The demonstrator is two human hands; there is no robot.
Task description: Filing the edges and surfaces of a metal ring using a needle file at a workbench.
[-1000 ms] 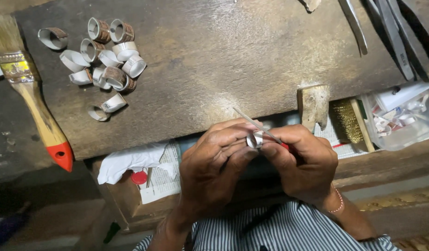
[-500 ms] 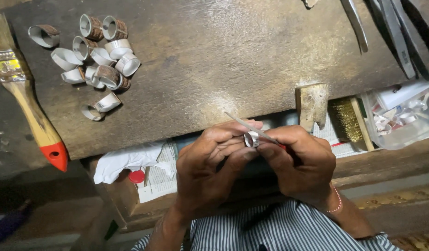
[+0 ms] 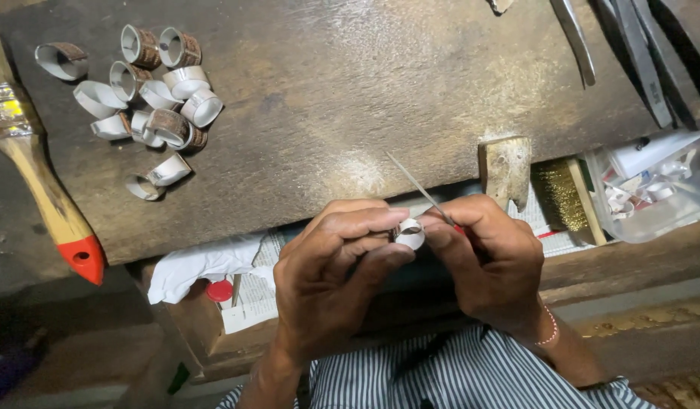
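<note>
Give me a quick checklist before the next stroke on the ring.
1. Ring pinched in left hand fingertips: ok.
2. Thin tool gripped by right hand: ok.
3. Tool tip seated on the ring: cannot tell, fingers hide it.
4. Other rings lying away from the hands on the bench: ok.
5. Brush out of the way at the bench's left edge: ok.
</note>
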